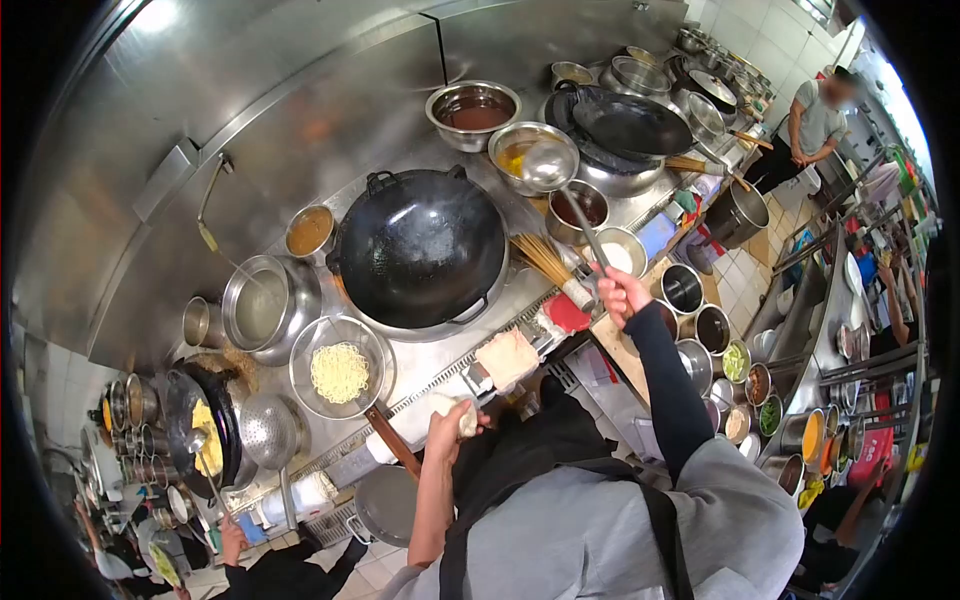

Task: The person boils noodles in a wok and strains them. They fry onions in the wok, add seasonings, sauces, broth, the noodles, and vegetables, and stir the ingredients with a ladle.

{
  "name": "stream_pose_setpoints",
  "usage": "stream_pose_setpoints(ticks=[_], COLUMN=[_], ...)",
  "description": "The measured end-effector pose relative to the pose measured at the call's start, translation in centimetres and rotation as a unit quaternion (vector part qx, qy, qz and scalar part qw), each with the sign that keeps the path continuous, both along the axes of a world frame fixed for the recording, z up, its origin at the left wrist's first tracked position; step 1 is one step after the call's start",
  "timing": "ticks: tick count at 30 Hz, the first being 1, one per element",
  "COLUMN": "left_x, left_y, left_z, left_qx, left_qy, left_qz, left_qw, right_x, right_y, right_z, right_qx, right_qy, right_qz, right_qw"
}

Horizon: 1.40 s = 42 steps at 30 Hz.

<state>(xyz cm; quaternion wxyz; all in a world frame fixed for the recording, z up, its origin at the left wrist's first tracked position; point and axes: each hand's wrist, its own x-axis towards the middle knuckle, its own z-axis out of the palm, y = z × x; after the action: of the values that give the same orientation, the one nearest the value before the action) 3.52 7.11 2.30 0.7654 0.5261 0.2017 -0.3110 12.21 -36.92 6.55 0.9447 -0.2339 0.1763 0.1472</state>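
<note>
My right hand (622, 295) grips the handle of a metal ladle (549, 165), whose bowl is over a steel bowl of yellow liquid (519, 158). In my left hand (455, 422) is a bunched pale cloth (466, 414), near the front edge of the stove. A large black wok (420, 250) sits in front of me with nothing in it but a wet sheen. Left of it, a wire strainer (378, 399) holds pale noodles (340, 373). A bamboo brush (546, 262) lies between the wok and my right hand.
A bowl of dark red liquid (473, 112) stands behind the wok. Another black wok (633, 122) is at the back right. Several metal containers (711, 328) stand to my right. A co-worker's hand (233, 540) is at the lower left; another person (818, 120) stands far right.
</note>
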Motion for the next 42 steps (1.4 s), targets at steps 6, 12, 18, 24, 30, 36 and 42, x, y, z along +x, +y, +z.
stream_pose_setpoints(ticks=[6,12,18,24,30,36,42], left_x=[2.9,4.5,4.6,4.8,5.6,5.4,5.4], left_y=[-3.0,-7.4,-13.8,-14.0,-14.3,-16.1,-17.2], left_z=[1.2,2.6,6.4,5.9,6.1,6.4,6.4], left_qx=[-0.061,-0.285,-0.174,-0.065,-0.024,-0.004,0.008], left_qy=[-0.033,-0.028,-0.020,-0.040,-0.020,-0.006,-0.011], left_qz=[-0.011,-0.001,0.116,0.085,0.055,0.059,0.045], left_qw=[0.998,0.958,0.978,0.993,0.998,0.998,0.999], right_x=[-1.5,1.2,-7.3,-21.4,-36.7,-36.2,-38.5], right_y=[8.6,17.4,17.8,3.4,-11.7,-13.7,-14.6], right_z=[4.0,-1.1,-3.6,-7.0,-12.4,-16.7,-20.1], right_qx=[-0.355,-0.801,-0.780,-0.805,-0.798,-0.713,-0.750], right_qy=[-0.015,-0.157,-0.292,-0.113,0.395,0.440,0.389], right_qz=[0.119,0.308,-0.013,-0.094,0.034,0.169,0.068], right_qw=[0.927,0.488,0.554,0.575,0.455,0.520,0.530])
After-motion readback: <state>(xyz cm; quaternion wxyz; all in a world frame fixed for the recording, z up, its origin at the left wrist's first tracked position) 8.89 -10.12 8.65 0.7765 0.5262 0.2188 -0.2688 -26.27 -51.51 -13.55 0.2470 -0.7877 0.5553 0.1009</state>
